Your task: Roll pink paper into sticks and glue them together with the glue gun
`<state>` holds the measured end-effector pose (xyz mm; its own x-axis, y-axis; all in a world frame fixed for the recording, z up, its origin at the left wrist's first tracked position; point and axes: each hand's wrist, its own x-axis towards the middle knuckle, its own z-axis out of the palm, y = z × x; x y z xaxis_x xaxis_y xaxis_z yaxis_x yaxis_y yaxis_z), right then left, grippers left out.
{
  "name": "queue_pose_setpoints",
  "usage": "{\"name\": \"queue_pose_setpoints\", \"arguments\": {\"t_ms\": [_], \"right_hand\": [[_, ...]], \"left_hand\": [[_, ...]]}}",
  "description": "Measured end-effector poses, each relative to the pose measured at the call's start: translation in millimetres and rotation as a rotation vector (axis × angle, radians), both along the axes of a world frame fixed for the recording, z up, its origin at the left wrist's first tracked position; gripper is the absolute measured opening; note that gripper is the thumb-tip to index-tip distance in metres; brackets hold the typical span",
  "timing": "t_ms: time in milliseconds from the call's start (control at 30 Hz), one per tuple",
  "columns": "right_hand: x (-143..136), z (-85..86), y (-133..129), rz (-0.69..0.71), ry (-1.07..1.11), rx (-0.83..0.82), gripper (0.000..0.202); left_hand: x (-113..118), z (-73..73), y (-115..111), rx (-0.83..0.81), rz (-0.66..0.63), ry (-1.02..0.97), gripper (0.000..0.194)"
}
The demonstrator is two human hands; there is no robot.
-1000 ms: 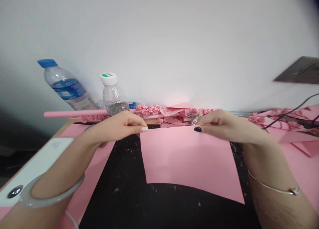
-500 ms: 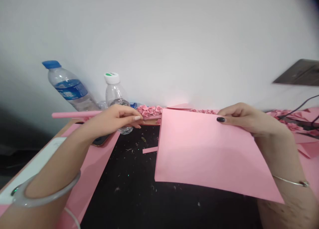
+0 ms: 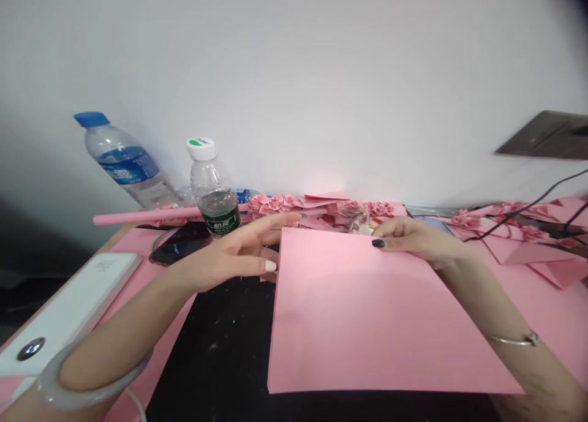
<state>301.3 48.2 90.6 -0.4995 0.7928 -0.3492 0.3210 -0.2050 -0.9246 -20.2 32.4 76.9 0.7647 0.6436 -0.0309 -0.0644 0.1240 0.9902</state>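
Observation:
A sheet of pink paper (image 3: 367, 318), seemingly more than one layer at its left edge, is held over a black work surface (image 3: 206, 348). My right hand (image 3: 408, 241) pinches its top edge, with the dark-nailed thumb in front and the fingers behind. At the upper left corner of the paper is my left hand (image 3: 248, 250), its fingers apart and reaching toward the left edge; some fingertips are hidden behind the sheet. I cannot tell whether they touch it.
Two bottles stand by the wall, one blue-capped (image 3: 124, 162) and one white-capped (image 3: 214, 189). A pink rod (image 3: 138, 215), pink paper flowers (image 3: 275, 203), a phone (image 3: 181, 244) and a white device (image 3: 68, 312) lie around. A black cable (image 3: 528, 204) crosses the right side.
My right hand has brought the pink paper lower and slightly left. My left hand has moved down and right, from beside the white-capped bottle to the paper's left edge, its fingers spreading.

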Motion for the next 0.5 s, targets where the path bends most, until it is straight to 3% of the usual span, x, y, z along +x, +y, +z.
{"name": "queue_pose_setpoints", "arguments": {"t_ms": [200, 300, 367, 500], "right_hand": [[-9.5, -28.9, -19.3, 0.022, 0.031, -0.126, 0.027], [-20.1, -40.3, -29.1, 0.043, 0.025, -0.176, 0.028], [-25.7, -44.2, -34.2, 0.051, 0.029, -0.140, 0.031], [-25.6, -48.9, -39.9, -0.058, 0.101, 0.039, 0.043]], "left_hand": [[2.5, -23.4, -17.3, 0.112, 0.116, 0.209, 0.045], [3.4, -38.3, -23.6, 0.284, 0.209, 0.295, 0.028], [1.4, -47.4, -25.8, 0.358, 0.243, 0.310, 0.021], [-8.6, -60.5, -26.0, 0.275, 0.321, 0.416, 0.025]]}}
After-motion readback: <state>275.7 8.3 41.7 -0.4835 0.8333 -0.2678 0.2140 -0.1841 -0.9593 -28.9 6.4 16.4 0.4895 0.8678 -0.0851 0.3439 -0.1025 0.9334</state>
